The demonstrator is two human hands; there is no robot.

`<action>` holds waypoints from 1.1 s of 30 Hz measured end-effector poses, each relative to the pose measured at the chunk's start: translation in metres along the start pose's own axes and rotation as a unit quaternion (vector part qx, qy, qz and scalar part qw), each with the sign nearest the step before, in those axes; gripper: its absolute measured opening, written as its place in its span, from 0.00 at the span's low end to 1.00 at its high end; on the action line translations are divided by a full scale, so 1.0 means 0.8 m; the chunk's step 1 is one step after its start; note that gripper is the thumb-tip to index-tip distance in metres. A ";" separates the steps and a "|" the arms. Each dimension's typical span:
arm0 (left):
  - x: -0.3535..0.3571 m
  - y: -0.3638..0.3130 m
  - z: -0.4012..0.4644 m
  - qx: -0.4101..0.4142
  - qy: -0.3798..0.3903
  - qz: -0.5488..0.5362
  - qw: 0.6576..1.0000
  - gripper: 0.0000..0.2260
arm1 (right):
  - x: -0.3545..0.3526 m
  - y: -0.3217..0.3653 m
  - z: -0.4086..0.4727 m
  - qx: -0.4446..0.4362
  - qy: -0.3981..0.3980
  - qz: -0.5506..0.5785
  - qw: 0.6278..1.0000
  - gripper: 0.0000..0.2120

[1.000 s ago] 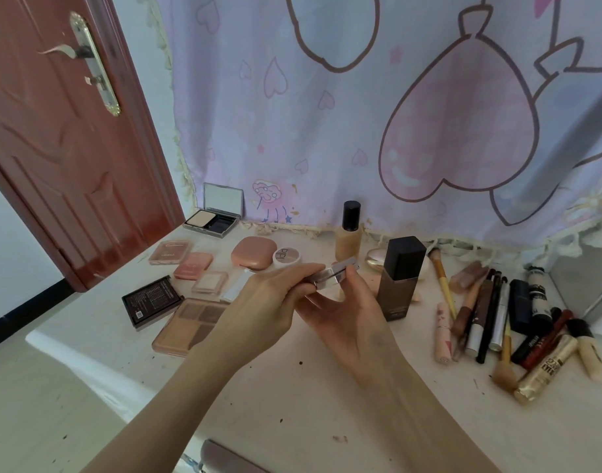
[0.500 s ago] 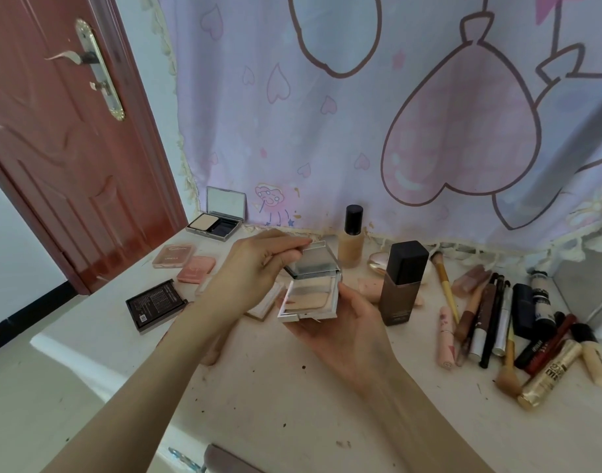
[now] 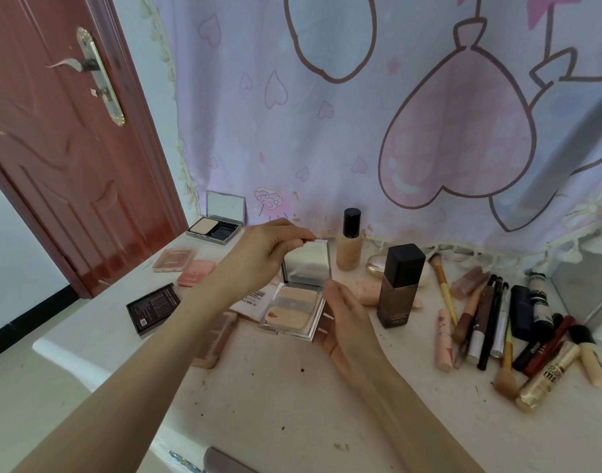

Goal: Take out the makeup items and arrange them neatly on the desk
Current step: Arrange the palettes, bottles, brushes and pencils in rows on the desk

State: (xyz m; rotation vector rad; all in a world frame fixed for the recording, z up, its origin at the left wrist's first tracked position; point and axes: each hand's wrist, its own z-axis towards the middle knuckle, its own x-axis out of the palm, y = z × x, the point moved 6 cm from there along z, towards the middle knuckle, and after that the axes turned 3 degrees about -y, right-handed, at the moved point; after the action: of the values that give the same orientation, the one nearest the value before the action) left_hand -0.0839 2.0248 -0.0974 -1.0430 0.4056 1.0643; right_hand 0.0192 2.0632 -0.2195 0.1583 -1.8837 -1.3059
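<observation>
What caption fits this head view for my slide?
Both hands hold an open silver mirrored powder compact above the white desk; left hand pinches its lid, right hand grips its base.

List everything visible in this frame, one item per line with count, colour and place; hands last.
held compact: 1, silver, beige pans, lid open, above desk centre
open mirror compact: 1, silver, back left
flat pink palettes: 2, left
black palette: 1, left front
foundation bottle: 1, beige, black cap, upright at back
tall bottle: 1, dark brown, black cap, upright, centre right
brushes, pencils and tubes: many, mixed colours, lying at right; count unclear
desk: 1, white, speckled
curtain: 1, lilac with pink hearts, behind desk
door: 1, red-brown, left
left hand: pinches the compact's lid edge
right hand: grips the compact's base
</observation>
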 end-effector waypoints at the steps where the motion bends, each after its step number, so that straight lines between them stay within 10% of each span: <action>1: 0.002 0.000 0.001 -0.008 0.010 -0.003 1.000 0.11 | -0.002 0.000 0.001 -0.005 -0.008 -0.011 1.000 0.09; 16: 0.023 0.013 -0.103 -0.187 -0.023 0.029 0.982 0.27 | -0.007 0.017 0.005 -0.065 -0.100 -0.054 0.991 0.06; 33: -0.022 0.095 -0.050 -0.205 -0.089 0.118 0.967 0.31 | 0.082 0.029 0.099 -0.051 -0.089 -0.107 0.989 0.07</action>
State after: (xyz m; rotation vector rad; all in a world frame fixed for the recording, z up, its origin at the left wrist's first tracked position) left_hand -0.1502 1.9886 -0.1423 -1.2717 0.1654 1.4853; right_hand -0.0699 2.0973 -0.1741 0.2016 -1.9848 -1.6050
